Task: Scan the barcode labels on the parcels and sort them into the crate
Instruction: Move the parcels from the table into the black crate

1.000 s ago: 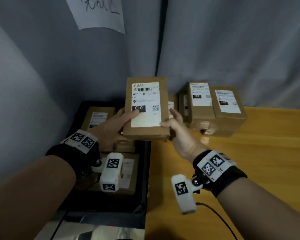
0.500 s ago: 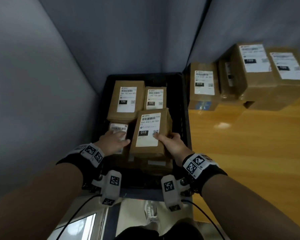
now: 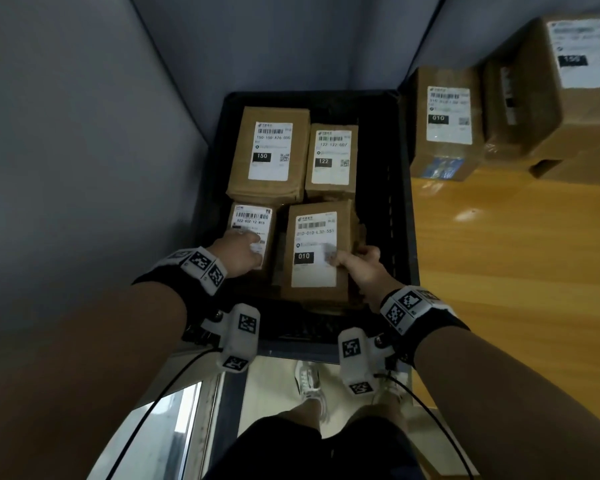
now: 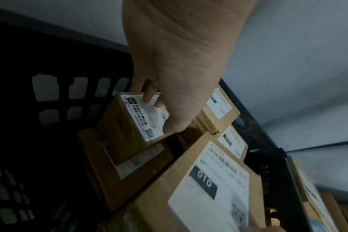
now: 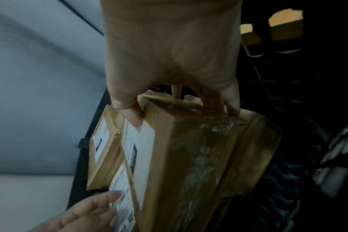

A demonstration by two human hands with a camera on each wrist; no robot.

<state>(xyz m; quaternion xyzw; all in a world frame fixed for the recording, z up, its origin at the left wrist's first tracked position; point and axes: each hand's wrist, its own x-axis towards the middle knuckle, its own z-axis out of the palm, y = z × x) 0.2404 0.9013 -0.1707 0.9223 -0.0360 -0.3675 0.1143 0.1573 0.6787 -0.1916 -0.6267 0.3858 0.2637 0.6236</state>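
Note:
A black plastic crate (image 3: 404, 202) holds several brown parcels with white labels. My right hand (image 3: 350, 258) grips the parcel marked 010 (image 3: 316, 237) at its near right edge, thumb on the label and fingers round the side. The parcel sits low in the crate's near right part, on top of other parcels. In the right wrist view the same hand (image 5: 177, 109) pinches the parcel (image 5: 189, 157) by its end. My left hand (image 3: 246, 249) rests with straight fingers on the label of a small parcel (image 3: 250, 220) beside it, also seen in the left wrist view (image 4: 129, 125).
Parcels marked 150 (image 3: 269, 154) and 122 (image 3: 331, 157) lie at the crate's far end. On the wooden table (image 3: 516, 271) to the right stand another 010 parcel (image 3: 445, 123) and a stack of bigger ones (image 3: 568, 81). Grey walls close in left and behind.
The 010 parcel went from held up in both hands down into the crate's near right. My left hand let go of it and moved onto the small parcel.

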